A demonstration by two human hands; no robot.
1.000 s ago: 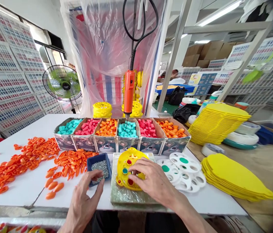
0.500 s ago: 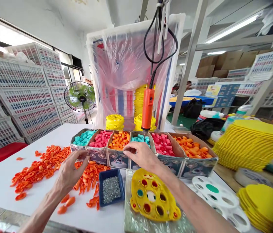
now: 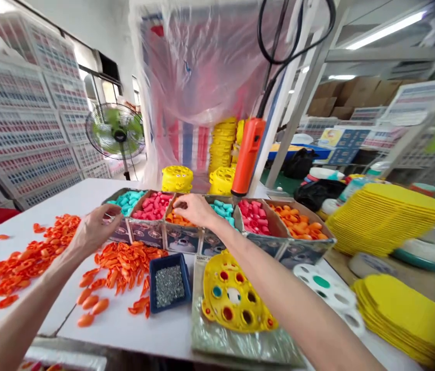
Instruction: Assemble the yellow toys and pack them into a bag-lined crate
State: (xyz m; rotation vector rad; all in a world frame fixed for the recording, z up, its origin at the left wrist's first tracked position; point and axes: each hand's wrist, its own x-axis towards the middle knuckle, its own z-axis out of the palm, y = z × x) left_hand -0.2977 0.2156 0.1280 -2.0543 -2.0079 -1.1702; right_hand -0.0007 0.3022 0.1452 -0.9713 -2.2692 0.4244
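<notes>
My left hand (image 3: 98, 225) hovers at the front left corner of the row of boxes, beside the compartment of teal plastic pieces (image 3: 128, 201); its fingers and thumb are apart, with nothing visible between them. My right hand (image 3: 196, 210) reaches over the compartment of orange pieces (image 3: 180, 220), its fingers loosely bent and apart just above them. Below my right forearm, a yellow plastic toy panel with round holes (image 3: 217, 275) lies on a plastic-wrapped pad (image 3: 211, 342). A blue tray (image 3: 158, 308) of small metal screws (image 3: 170, 284) stands left of it.
An orange electric screwdriver (image 3: 248, 154) hangs tilted above the boxes. Loose orange pieces (image 3: 124, 265) lie in heaps on the left. White perforated discs (image 3: 323, 282) and stacked yellow sheets (image 3: 387, 219) are on the right. Yellow toy bodies (image 3: 177, 179) stand behind the boxes.
My right hand has moved left, from the teal compartment to the orange one. My left hand has shifted left and up. The view has shifted, and the screwdriver now leans more.
</notes>
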